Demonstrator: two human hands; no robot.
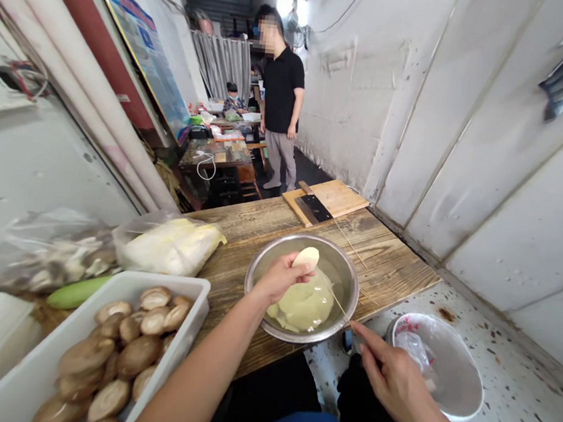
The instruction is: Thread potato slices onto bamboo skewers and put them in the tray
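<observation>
My left hand pinches a pale yellow potato slice above a round metal bowl. Under it, more potato slices lie in water inside the bowl. At the bowl's near right rim, my right hand is closed on the end of a thin wooden skewer, whose other end points up and left toward the bowl's middle. I cannot make out the skewer's far tip clearly. Other thin skewers lie on the table to the right of the bowl.
A cleaver rests on a cutting board at the table's far end. To the left stand a white crate of mushrooms, a bagged cabbage and a green vegetable. A bin is at the right. One person stands beyond.
</observation>
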